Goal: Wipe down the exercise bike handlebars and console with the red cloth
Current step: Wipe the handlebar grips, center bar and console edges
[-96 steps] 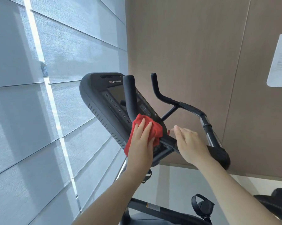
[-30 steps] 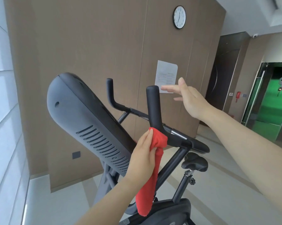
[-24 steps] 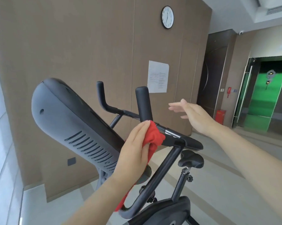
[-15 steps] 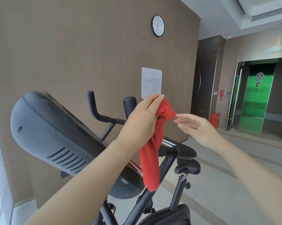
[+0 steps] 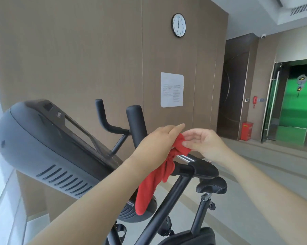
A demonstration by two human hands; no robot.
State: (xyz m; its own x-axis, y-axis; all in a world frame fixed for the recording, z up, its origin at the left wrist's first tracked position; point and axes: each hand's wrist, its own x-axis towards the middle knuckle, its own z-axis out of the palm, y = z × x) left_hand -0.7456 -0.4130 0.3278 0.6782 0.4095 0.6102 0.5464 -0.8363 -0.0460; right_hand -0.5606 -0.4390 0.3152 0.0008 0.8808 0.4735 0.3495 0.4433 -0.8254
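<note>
The red cloth (image 5: 154,181) hangs in front of the bike's near black handlebar (image 5: 198,169). My left hand (image 5: 156,144) grips the cloth's top from the left. My right hand (image 5: 204,143) pinches the same top edge from the right with thumb and fingers. Both hands meet just above the handlebar's chrome section. The upright grip (image 5: 135,124) rises behind my left hand. The dark grey console (image 5: 48,144) tilts away at the left, its screen facing up and right. A second upright grip (image 5: 101,114) stands farther back.
The bike's black saddle (image 5: 212,186) sits below the handlebar on its post. A brown panelled wall with a white notice (image 5: 172,90) and a clock (image 5: 178,25) stands behind. A window is at the left, and a green glass doorway (image 5: 297,106) is at the right.
My left hand lifted the cloth off the handlebar base and up in front of me. My right hand came in from the right and took hold of the cloth's top edge.
</note>
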